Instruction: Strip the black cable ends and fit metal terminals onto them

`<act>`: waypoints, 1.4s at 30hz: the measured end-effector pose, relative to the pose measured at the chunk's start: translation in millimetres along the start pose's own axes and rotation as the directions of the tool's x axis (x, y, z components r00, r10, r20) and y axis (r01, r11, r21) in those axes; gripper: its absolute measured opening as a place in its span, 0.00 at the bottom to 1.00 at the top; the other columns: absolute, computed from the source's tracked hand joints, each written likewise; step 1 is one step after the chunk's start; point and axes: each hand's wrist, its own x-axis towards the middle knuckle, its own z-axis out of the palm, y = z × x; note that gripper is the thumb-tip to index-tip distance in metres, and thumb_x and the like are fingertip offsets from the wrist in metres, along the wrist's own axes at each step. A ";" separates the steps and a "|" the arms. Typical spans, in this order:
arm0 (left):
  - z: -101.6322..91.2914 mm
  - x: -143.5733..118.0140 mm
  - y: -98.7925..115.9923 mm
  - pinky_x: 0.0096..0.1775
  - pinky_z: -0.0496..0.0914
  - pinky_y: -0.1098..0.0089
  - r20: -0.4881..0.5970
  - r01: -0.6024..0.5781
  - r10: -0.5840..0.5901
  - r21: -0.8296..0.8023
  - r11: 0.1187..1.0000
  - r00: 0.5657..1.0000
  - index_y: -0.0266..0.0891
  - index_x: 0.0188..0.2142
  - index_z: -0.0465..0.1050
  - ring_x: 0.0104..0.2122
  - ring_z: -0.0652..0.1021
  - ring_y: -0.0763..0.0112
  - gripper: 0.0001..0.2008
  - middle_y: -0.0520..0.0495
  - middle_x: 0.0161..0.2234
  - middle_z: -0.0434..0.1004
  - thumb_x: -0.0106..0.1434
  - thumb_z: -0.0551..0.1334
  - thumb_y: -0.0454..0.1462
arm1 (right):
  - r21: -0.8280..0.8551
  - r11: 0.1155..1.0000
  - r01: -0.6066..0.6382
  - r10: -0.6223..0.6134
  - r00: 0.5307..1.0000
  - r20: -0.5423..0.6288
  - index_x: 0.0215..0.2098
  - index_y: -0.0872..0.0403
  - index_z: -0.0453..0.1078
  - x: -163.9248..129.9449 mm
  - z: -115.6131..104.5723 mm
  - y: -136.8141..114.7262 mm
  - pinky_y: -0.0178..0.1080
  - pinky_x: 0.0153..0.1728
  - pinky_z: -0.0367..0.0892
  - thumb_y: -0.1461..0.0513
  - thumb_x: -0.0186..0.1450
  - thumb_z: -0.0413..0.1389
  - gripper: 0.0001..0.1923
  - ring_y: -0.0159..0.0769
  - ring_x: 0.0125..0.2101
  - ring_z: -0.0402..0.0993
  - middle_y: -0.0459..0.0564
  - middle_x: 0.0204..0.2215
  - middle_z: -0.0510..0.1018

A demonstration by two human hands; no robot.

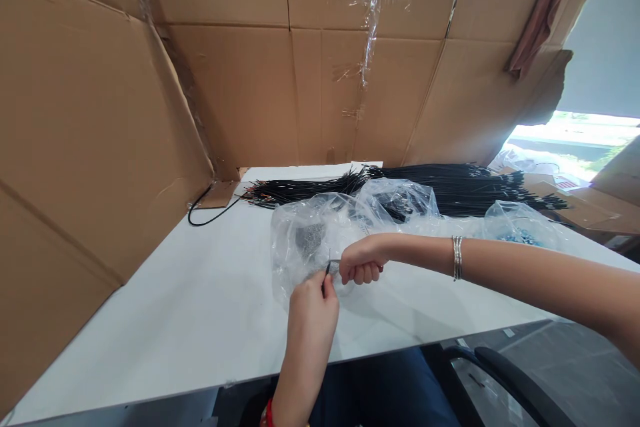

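Note:
My left hand [314, 303] pinches a short length of black cable [327, 268] between thumb and fingers, its end pointing up. My right hand [361, 260] is closed in a fist around a small hand tool; only its thin grey tip [335, 261] and a bit of dark reddish handle show. The tool's tip meets or nearly meets the cable's end; I cannot tell which. Beneath and behind both hands lies a clear plastic bag [287, 230] with a mass of small grey metallic pieces [310, 238] in it.
Bundles of black cables [450, 187] lie along the back of the white table [200, 320], with one loose cable [215, 221] curving left. Another clear bag [520, 223] holds small blue pieces. Cardboard walls [240, 87] enclose the back and left. A chair armrest [520, 387] is at lower right.

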 end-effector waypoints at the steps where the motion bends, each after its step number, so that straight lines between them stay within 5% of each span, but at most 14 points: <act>1: 0.5 0.0 -0.4 0.26 0.47 0.69 0.007 0.002 -0.002 0.019 1.000 1.000 0.42 0.18 0.63 0.18 0.59 0.70 0.16 0.53 0.15 0.59 0.61 0.58 0.31 | 0.004 1.000 0.002 -0.002 1.000 -0.002 0.51 0.57 0.68 0.3 0.9 0.0 0.42 0.35 0.74 0.57 0.70 0.55 0.15 0.36 0.37 0.75 0.52 0.44 0.75; 15: -4.1 -0.6 1.1 0.26 0.50 0.69 0.029 0.015 -0.022 0.220 0.975 0.999 0.40 0.25 0.73 0.21 0.68 0.69 0.13 0.50 0.19 0.71 0.65 0.56 0.31 | -0.005 0.999 0.038 -0.038 0.999 -0.030 0.49 0.57 0.68 -14.9 -3.5 -0.6 0.39 0.33 0.74 0.58 0.70 0.55 0.14 0.34 0.34 0.75 0.51 0.42 0.75; 24: -4.9 -3.2 2.2 0.26 0.51 0.69 0.020 0.003 -0.009 0.260 0.966 1.000 0.41 0.27 0.75 0.21 0.70 0.70 0.13 0.49 0.20 0.74 0.65 0.55 0.32 | -0.029 0.999 0.042 -0.042 0.999 -0.006 0.45 0.58 0.69 -12.7 -4.8 -0.5 0.31 0.23 0.69 0.58 0.70 0.55 0.11 0.27 0.25 0.71 0.46 0.34 0.74; 42: -6.3 -5.8 6.2 0.26 0.54 0.69 0.010 0.003 -0.007 0.299 0.954 1.000 0.41 0.32 0.77 0.23 0.74 0.68 0.12 0.47 0.23 0.78 0.66 0.55 0.32 | 0.004 0.998 0.058 -0.058 0.996 0.068 0.43 0.58 0.69 -10.1 -8.3 -0.5 0.29 0.19 0.66 0.58 0.70 0.54 0.10 0.25 0.21 0.67 0.44 0.30 0.73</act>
